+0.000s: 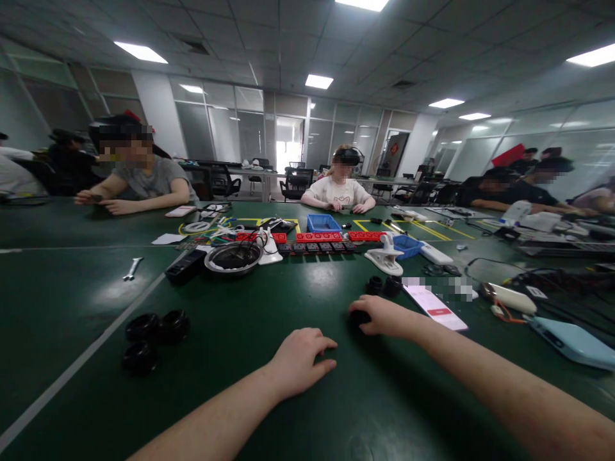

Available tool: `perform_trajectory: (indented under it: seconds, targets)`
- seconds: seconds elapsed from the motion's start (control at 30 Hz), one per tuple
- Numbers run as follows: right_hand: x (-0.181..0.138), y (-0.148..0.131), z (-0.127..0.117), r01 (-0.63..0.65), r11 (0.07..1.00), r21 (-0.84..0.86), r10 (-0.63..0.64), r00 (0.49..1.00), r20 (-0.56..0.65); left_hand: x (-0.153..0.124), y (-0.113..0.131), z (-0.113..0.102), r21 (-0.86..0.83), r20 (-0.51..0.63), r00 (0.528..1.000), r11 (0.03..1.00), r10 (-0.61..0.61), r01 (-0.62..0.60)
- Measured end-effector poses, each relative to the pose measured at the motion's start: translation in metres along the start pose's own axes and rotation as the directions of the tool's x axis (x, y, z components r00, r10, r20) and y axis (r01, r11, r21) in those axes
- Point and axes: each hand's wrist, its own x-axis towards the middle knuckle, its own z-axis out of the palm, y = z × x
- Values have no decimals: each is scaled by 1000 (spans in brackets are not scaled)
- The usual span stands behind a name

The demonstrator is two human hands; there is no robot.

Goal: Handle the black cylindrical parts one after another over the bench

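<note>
On the green table, my right hand (377,314) is closed around a black round ring-like part (359,319). Just beyond it stand two similar black parts, one black ring (374,285) and another black ring (393,285). My left hand (305,358) rests near the table's middle with fingers apart and nothing in them. Three more black parts sit grouped at the left: an upper black ring (143,326), a right-hand black ring (173,326) and a lower black ring (139,357).
A phone (435,306) lies beyond my right forearm, with a light blue power bank (571,339) farther right. Across the table are a metal bowl (234,271), red power strips (319,237), a blue bin (323,223) and a white clip stand (385,259). A wrench (133,269) lies left. Several people sit around.
</note>
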Motion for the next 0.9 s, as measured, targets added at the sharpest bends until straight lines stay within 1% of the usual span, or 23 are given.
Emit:
perform_trajectory:
  seconds: [0.1,0.17,0.2,0.27,0.3,0.33,0.37,0.43,0.47,0.53,0.57,0.6,0.63,0.67,0.73,0.8,0.9]
  targets:
    - [-34,13,2,-87,996,17,87,996,-3,0,0,0,-10,6,1000,1000,0,0]
    - [-48,23,-5,-124,992,39,125,992,-28,1,0,-1,-18,11,1000,1000,1,-1]
    - [-51,29,-11,-138,989,52,142,987,-75,1,0,-1,-21,13,1000,1000,0,0]
    - [-48,39,-27,-164,983,81,179,954,-242,1,0,-1,-25,15,1000,1000,-3,3]
    - [-42,43,-34,-182,978,100,206,915,-347,1,1,-2,-26,15,1000,1000,-4,5]
    - [-35,47,-39,-206,971,120,238,860,-452,1,1,-2,-26,16,1000,1000,-5,5]
    - [-26,51,-41,-232,962,145,273,789,-550,0,1,-2,-27,18,1000,1000,-5,5]
    - [-8,56,-37,-272,942,199,331,637,-696,-1,1,-2,-39,11,1000,999,-10,11]
    - [0,57,-31,-280,934,223,348,567,-746,-2,0,-2,-49,-4,1000,999,-17,17]
    - [12,60,-13,-276,927,254,358,452,-817,-2,-1,-2,-69,-52,998,997,-42,38]
    - [15,61,-4,-271,926,262,356,405,-842,-2,-1,-1,-75,-77,995,996,-60,55]
    - [17,63,5,-266,927,265,352,371,-859,-1,-2,-1,-76,-94,992,994,-84,77]
    - [17,64,13,-264,928,264,347,350,-870,0,-2,-1,-74,-101,989,992,-112,105]
    - [16,66,19,-264,929,260,343,342,-875,2,-2,-1,-72,-98,985,988,-141,134]
    - [13,68,25,-271,932,242,331,359,-872,4,-2,-1,-72,-83,978,980,-192,186]
    - [12,70,27,-288,934,211,317,396,-862,6,-2,-1,-83,-72,973,973,-220,214]
    - [16,69,26,-322,936,141,288,471,-834,7,-2,-1,-105,-74,971,970,-228,220]
